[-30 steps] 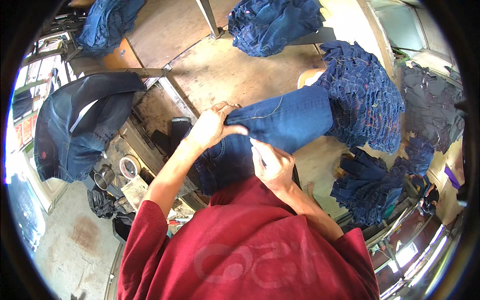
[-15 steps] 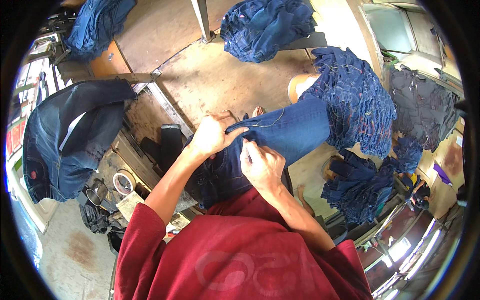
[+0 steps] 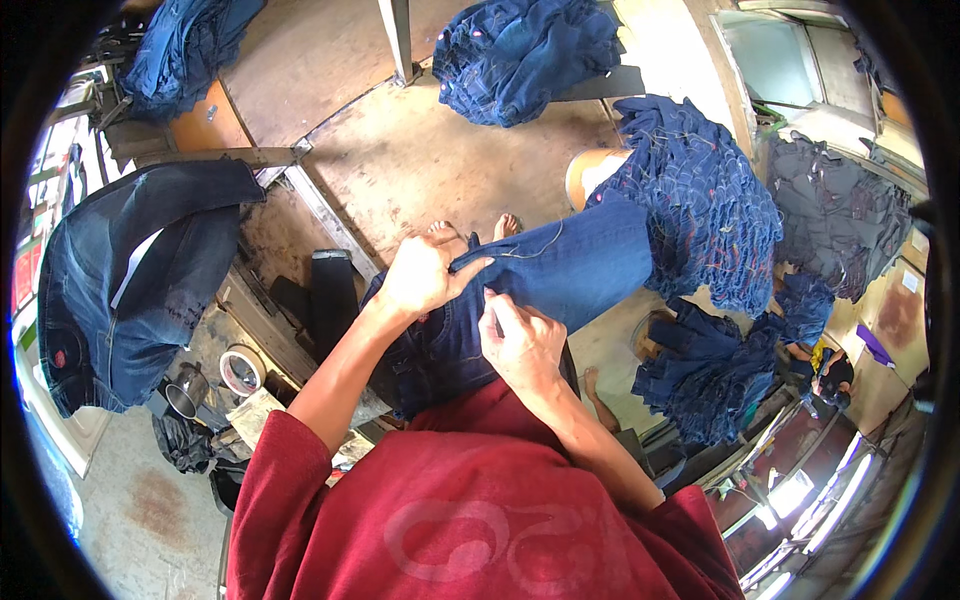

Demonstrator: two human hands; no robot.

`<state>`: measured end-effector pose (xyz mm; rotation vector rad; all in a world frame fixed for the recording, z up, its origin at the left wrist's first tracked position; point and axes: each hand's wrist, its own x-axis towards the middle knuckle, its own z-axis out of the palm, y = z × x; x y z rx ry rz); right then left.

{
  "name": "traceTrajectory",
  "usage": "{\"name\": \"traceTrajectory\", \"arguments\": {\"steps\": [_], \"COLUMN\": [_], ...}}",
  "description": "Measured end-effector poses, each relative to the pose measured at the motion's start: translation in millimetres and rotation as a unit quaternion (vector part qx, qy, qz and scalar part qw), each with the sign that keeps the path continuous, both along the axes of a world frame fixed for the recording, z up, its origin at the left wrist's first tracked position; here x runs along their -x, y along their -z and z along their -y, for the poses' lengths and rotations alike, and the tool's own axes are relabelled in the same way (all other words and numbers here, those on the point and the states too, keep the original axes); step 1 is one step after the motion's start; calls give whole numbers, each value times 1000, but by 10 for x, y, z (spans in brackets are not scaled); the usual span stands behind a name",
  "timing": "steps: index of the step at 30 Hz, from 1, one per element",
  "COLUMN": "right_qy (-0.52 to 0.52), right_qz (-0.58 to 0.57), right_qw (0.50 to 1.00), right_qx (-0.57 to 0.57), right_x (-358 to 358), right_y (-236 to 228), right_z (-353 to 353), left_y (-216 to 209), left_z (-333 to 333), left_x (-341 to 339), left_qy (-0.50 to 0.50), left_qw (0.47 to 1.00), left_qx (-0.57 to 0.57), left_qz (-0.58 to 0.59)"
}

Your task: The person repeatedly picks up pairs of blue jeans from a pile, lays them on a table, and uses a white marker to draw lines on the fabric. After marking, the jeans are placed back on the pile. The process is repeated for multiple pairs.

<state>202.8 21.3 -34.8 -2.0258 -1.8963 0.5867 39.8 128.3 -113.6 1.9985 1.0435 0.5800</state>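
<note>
A pair of blue jeans (image 3: 590, 262) lies across in front of me, a leg stretching right and the upper part bunched against my shirt. My left hand (image 3: 425, 275) is closed on the denim, pinching a folded edge between thumb and fingers. From that edge a loose pale thread (image 3: 545, 243) curls over the leg. Just right of it, my right hand (image 3: 525, 342) is closed in a pinch over the jeans. A small dark tip shows at its fingertips; what they hold is too small to name.
Dark jeans (image 3: 150, 270) drape at the left, near a tape roll (image 3: 241, 370) and a metal mug (image 3: 186, 390). Denim piles (image 3: 525, 60) lie ahead, with a large stack (image 3: 700, 200) and a smaller heap (image 3: 705, 370) at right. Another person (image 3: 832, 380) is far right.
The whole view has shifted slightly. Both hands keep nearly the same place on the jeans, and the right fingertips sit slightly lower against the denim.
</note>
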Motion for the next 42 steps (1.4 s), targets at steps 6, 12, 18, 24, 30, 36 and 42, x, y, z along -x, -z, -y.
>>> {"name": "traceTrajectory", "arguments": {"steps": [6,12,18,24,30,36,42], "right_qy": [23,16,-7,35,11,-3,25], "right_qz": [-17,-48,-16,-36,-44,12,-8], "right_qw": [1000,999,1000,999,999,1000,1000], "right_qx": [1,-12,8,13,-4,9,10], "right_x": [-13,-37,-45,-49,-68,-61,-79], "right_y": [22,-4,-25,-13,-16,19,11], "right_z": [-21,-16,-32,-37,-22,-29,-48], "left_y": [-4,4,1,52,47,10,29], "left_z": [1,12,16,40,57,40,47], "left_x": [-7,-4,-7,-37,-56,-66,-75], "left_qy": [-4,-1,1,-11,-18,-18,-27], "left_qw": [1000,1000,1000,1000,999,999,998], "left_qx": [2,-9,3,-18,-30,-1,-45], "left_qz": [11,3,-12,-14,-10,-44,-31]}}
